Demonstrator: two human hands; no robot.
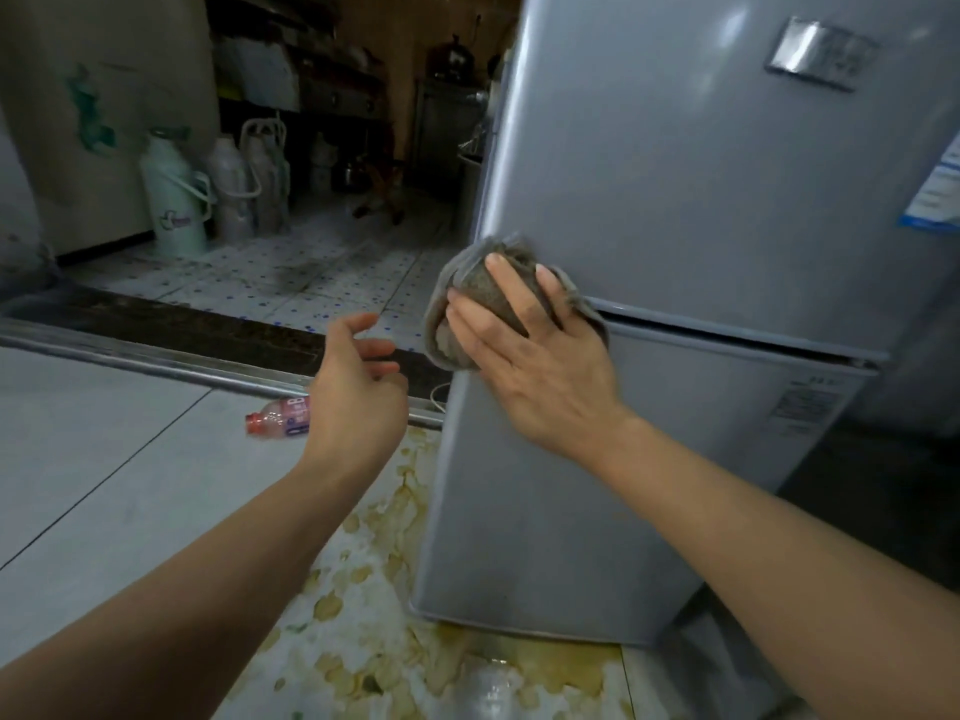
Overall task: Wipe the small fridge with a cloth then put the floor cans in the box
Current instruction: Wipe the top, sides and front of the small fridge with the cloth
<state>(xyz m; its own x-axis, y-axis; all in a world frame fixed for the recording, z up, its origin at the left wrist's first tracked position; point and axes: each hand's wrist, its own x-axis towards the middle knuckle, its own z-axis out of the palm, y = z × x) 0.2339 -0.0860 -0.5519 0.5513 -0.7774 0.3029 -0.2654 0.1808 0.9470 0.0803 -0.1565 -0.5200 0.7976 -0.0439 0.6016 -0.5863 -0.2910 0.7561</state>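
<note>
The small grey fridge (701, 200) fills the right half of the head view, its two doors meeting at a seam halfway down. My right hand (535, 366) presses a bunched grey cloth (457, 298) flat against the fridge's left front corner, right at the door seam. My left hand (358, 392) hovers to the left of the fridge, fingers loosely curled and holding nothing. A pink plastic bottle (278, 417) lies on its side on the floor behind my left hand. No cans and no box are in view.
A metal door threshold (156, 356) crosses the floor at left. Beyond it stand a pale green thermos (174, 200) and plastic jugs (249, 184) on a dotted floor. The mat (363, 641) at the fridge's foot is patterned with yellow-brown shapes.
</note>
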